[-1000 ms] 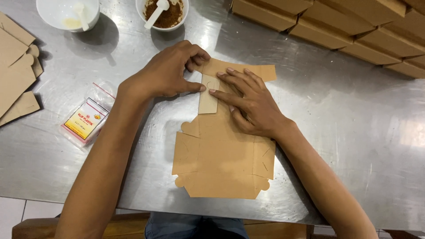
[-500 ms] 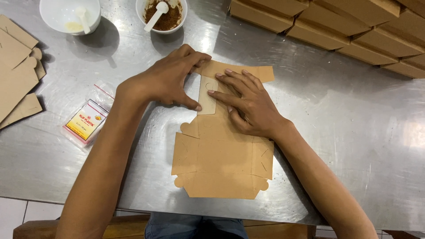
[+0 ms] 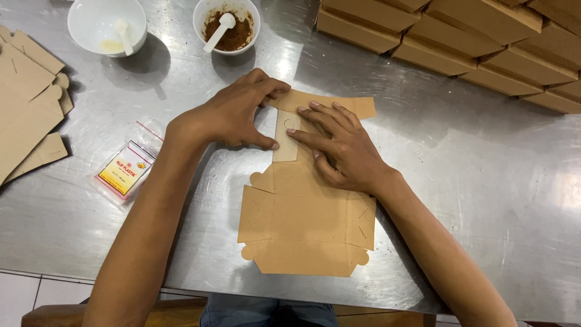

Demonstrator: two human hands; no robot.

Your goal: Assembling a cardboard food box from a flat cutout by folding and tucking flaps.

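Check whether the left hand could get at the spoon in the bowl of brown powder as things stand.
Probably yes. The left hand rests on the flat cardboard box blank, and the steel table between it and the spoon in the bowl of brown powder is bare.

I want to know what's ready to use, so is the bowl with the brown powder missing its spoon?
No, a white spoon is resting in the bowl with the brown powder, its handle leaning over the rim.
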